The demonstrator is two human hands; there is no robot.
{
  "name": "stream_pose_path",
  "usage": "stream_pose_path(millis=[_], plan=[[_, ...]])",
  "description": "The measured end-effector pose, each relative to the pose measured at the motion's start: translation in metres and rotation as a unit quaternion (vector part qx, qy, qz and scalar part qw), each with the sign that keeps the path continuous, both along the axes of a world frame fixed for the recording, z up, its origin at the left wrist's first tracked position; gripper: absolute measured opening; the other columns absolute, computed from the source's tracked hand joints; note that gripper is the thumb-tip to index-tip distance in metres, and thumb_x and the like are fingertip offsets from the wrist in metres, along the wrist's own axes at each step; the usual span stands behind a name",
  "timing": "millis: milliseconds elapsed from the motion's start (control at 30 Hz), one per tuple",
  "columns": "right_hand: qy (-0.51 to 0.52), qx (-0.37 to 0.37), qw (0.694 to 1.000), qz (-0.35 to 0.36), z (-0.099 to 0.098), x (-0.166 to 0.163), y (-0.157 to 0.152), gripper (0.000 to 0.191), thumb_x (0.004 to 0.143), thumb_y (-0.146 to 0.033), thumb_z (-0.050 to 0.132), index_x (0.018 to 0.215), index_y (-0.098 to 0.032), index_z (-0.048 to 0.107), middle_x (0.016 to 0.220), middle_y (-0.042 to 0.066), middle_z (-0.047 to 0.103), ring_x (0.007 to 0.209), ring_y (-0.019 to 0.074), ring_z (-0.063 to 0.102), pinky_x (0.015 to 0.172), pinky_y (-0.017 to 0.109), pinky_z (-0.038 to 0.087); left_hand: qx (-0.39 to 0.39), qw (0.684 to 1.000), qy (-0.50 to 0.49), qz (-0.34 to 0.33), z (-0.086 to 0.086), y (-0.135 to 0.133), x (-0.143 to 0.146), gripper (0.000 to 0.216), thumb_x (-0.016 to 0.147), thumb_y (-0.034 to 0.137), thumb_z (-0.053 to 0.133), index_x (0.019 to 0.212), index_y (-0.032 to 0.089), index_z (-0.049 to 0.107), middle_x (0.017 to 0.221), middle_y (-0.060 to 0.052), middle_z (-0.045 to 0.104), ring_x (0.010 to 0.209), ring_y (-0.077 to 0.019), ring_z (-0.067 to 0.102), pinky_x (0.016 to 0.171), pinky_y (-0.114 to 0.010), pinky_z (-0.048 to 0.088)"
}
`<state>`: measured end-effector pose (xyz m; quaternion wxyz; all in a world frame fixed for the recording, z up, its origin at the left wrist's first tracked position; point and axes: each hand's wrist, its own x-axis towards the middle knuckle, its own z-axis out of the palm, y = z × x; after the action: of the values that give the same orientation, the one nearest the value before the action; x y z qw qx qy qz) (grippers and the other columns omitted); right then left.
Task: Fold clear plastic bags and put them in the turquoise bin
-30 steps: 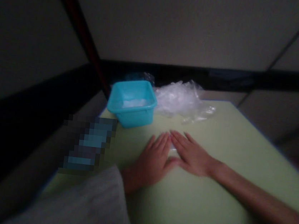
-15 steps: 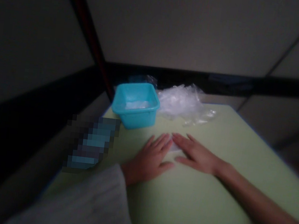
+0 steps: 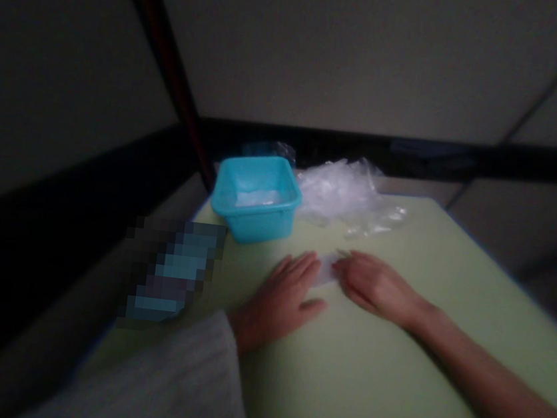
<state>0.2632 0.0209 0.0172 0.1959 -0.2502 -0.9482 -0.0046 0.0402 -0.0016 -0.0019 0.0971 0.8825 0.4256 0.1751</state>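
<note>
Your left hand (image 3: 283, 300) lies flat, at nine o'clock of a sheet (image 3: 324, 271); your right hand (image 3: 375, 287) curls at three, grip unclear.

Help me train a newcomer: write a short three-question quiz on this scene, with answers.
1. True or false: something white lies inside the turquoise, open-topped plastic tub.
2. What sits just right of the tub in the picture?
A) a brown wooden block
B) a heap of crumpled clear plastic
C) a round metal pan
3. What lies on the pale green tabletop, between the fingertips of the left hand and right hand?

Key:
1. True.
2. B.
3. A small, flat, pale sheet; its material is unclear.
</note>
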Motion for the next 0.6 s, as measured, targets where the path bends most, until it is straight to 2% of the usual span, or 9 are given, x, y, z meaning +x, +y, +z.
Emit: stream_pose_path(millis=[100,200,267,333,400,500,533,600], plan=[[0.086,-0.08,0.992,-0.046,0.004,-0.001,-0.005,0.021,0.09,-0.02,0.041,0.1,-0.016,0.059,0.105,0.011,0.065,0.098,0.0223,0.06,0.089,0.042,0.047,-0.021,0.995,-0.097,0.018,0.003,0.003,0.001,0.042,0.083,0.022,0.052,0.124,0.014,0.051,0.134,-0.012,0.05,0.124,-0.0226,0.044,0.106,-0.037,0.03],[0.194,-0.184,0.956,-0.118,0.009,-0.005,-0.011,0.016,0.09,-0.024,0.041,0.091,-0.019,0.056,0.083,0.005,0.065,0.076,0.0183,0.061,0.067,0.032,0.05,-0.094,0.97,-0.219,0.052,0.008,0.004,0.004,0.022,0.083,0.019,0.05,0.099,0.016,0.065,0.106,-0.007,0.066,0.1,-0.0216,0.059,0.092,-0.033,0.041],[0.265,-0.242,0.922,-0.144,0.01,-0.008,-0.012,0.013,0.088,-0.027,0.044,0.081,-0.02,0.054,0.068,0.0,0.058,0.06,0.0147,0.055,0.053,0.026,0.045,-0.143,0.95,-0.268,0.078,0.011,0.004,0.006,0.018,0.081,0.022,0.051,0.073,0.015,0.065,0.077,-0.004,0.067,0.079,-0.0197,0.061,0.077,-0.03,0.045],[0.335,-0.286,0.885,-0.152,0.011,-0.013,-0.013,0.014,0.085,-0.03,0.047,0.076,-0.02,0.051,0.06,-0.002,0.051,0.053,0.0126,0.048,0.046,0.023,0.038,-0.179,0.936,-0.291,0.087,0.012,0.004,0.008,0.028,0.08,0.025,0.051,0.056,0.015,0.057,0.058,-0.001,0.059,0.063,-0.0165,0.058,0.063,-0.026,0.045],[0.391,-0.331,0.845,-0.153,0.011,-0.017,-0.013,0.013,0.083,-0.033,0.05,0.079,-0.02,0.051,0.057,-0.004,0.047,0.049,0.0112,0.044,0.042,0.022,0.035,-0.22,0.922,-0.309,0.075,0.011,0.004,0.01,0.031,0.08,0.029,0.049,0.054,0.014,0.057,0.053,0.0,0.056,0.055,-0.014,0.056,0.053,-0.023,0.043],[0.433,-0.393,0.798,-0.145,0.012,-0.02,-0.014,0.021,0.079,-0.034,0.056,0.093,-0.02,0.049,0.056,-0.005,0.049,0.045,0.0105,0.043,0.04,0.021,0.033,-0.294,0.891,-0.342,0.051,0.008,0.005,0.011,0.03,0.079,0.033,0.049,0.064,0.012,0.063,0.059,-0.004,0.063,0.054,-0.014,0.059,0.049,-0.021,0.045],[0.437,-0.397,0.795,-0.142,0.012,-0.021,-0.015,0.026,0.078,-0.033,0.058,0.098,-0.02,0.049,0.057,-0.005,0.05,0.045,0.0107,0.045,0.04,0.021,0.034,-0.312,0.881,-0.353,0.049,0.008,0.006,0.011,0.03,0.079,0.035,0.05,0.067,0.011,0.064,0.062,-0.005,0.064,0.055,-0.0147,0.061,0.049,-0.022,0.046],[0.435,-0.371,0.809,-0.139,0.013,-0.022,-0.018,0.032,0.075,-0.029,0.063,0.103,-0.021,0.05,0.062,-0.004,0.055,0.05,0.0117,0.05,0.043,0.022,0.038,-0.335,0.862,-0.375,0.055,0.008,0.006,0.01,0.032,0.078,0.038,0.051,0.07,0.01,0.065,0.064,-0.007,0.066,0.057,-0.0157,0.063,0.051,-0.023,0.049]])
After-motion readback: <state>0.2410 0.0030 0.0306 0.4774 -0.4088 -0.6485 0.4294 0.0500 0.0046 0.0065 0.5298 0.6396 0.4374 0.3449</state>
